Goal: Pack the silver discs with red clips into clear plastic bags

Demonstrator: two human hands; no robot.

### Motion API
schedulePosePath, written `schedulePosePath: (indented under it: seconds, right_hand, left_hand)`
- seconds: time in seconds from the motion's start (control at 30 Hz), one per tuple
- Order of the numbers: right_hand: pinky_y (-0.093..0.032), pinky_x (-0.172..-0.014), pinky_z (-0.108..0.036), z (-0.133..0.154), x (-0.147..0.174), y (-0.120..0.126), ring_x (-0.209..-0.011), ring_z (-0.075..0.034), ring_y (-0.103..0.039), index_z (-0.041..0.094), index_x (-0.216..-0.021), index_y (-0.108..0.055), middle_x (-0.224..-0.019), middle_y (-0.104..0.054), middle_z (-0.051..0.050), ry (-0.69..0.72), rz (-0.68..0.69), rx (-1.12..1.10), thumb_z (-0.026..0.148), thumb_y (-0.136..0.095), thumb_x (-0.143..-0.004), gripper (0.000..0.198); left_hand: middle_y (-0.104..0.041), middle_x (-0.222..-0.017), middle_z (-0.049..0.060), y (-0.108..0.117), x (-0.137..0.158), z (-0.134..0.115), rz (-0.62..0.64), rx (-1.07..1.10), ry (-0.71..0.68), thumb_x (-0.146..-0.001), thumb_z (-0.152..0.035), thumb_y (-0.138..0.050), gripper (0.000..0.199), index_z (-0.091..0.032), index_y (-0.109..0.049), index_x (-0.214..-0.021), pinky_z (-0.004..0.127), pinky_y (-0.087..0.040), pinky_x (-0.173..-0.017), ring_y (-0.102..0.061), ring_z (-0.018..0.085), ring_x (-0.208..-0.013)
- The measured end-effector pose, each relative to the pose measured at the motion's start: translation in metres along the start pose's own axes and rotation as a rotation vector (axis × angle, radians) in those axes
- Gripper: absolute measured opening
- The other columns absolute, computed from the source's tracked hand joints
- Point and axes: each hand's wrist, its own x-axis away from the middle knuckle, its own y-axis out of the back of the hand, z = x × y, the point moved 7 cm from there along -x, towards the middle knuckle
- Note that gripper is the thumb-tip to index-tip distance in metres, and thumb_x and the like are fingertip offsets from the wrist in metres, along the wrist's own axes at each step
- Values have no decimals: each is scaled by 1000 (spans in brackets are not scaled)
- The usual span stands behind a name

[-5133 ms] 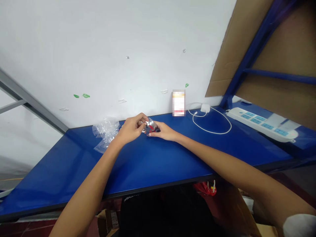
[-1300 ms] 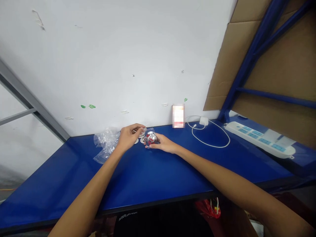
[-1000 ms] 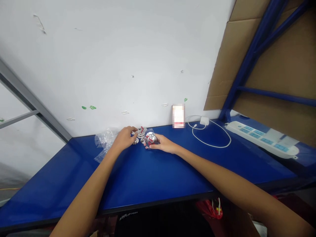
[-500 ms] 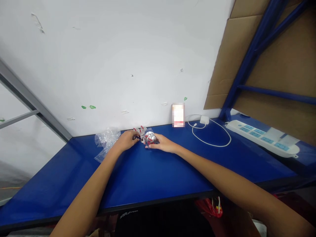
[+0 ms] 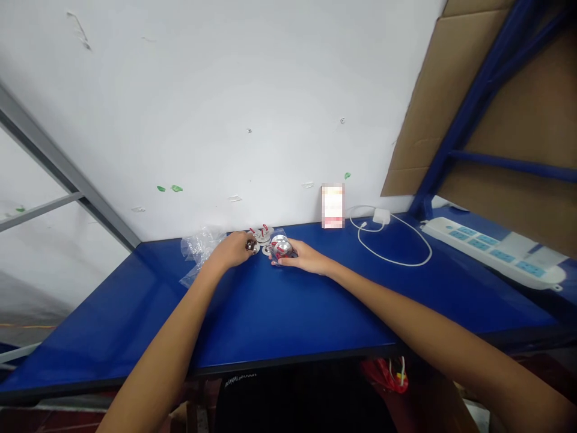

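The right hand (image 5: 304, 257) is closed on a clear packet (image 5: 281, 245) containing round silvery pieces with red parts. The left hand (image 5: 234, 249) curls its fingers at a small, dark, shiny piece (image 5: 251, 245); whether they grip it cannot be told. Between the hands, toward the wall (image 5: 288, 78), lie silvery discs (image 5: 264, 236) with red parts. Crumpled clear plastic (image 5: 198, 243) lies just beside the left hand. Farther right on the blue table (image 5: 288, 319) are a pixelated upright object (image 5: 333, 206), a white charger (image 5: 381, 215) with its cable, and a power strip (image 5: 491, 249).
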Motion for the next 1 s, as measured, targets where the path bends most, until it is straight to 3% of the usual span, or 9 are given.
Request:
schedulePosePath:
  seconds: [0.4,0.5,0.67,0.77,0.83,0.93,1.0]
  right_hand:
    - [-59,-113,-50,2,2,-1,-115,-28,-80,18,-129,-68,-127,-80,-11,4,1,-15,39,-91,-87,52]
    - [-58,-113,-51,1,2,-3,-118,-28,-78,19,-135,-66,-131,-79,-12,5,10,-20,40,-89,-89,55]
    - [-61,-106,-49,-1,1,12,-112,-28,-78,19,-140,-60,-128,-77,-11,7,-108,101,43,-85,-93,58]
    - [-62,-99,-46,6,1,28,-105,-28,-76,17,-127,-66,-118,-77,-9,0,-191,247,43,-88,-89,50]
    - [-61,-95,-44,13,1,30,-100,-28,-76,16,-121,-72,-110,-79,-7,-15,-120,272,43,-87,-88,45]
    - [-59,-92,-40,21,1,37,-99,-29,-76,17,-119,-80,-106,-81,-4,-35,-72,304,43,-88,-86,43]
    - [-59,-95,-40,23,1,41,-105,-30,-76,18,-128,-80,-113,-82,-5,-25,-58,304,41,-88,-86,49]
  left_hand:
    - [-82,-110,13,7,1,0,-66,-11,49,-91,-28,-69,27,-21,-81,-114,37,-53,-85,-75,31,-100]
    - [-81,-118,14,20,3,-11,-196,91,32,-98,-36,-64,32,-20,-79,-121,38,-55,-90,-76,31,-105]
    - [-82,-96,5,41,12,-38,-440,529,21,-104,-41,-58,28,-22,-79,-108,33,-58,-83,-75,23,-89]
    - [-82,-110,5,36,12,-58,-379,682,-80,-102,-41,-63,26,-23,-79,-113,33,-60,-84,-75,23,-97]
    - [-81,-118,7,28,10,-63,-321,738,-108,-101,-40,-68,25,-23,-79,-115,34,-61,-86,-76,23,-101]
    - [-79,-114,8,7,4,-57,-218,939,-43,-101,-41,-72,28,-20,-76,-119,35,-64,-83,-78,21,-89]
    - [-78,-112,10,-9,1,-52,-141,1152,19,-99,-39,-76,33,-18,-73,-123,37,-66,-82,-79,20,-83]
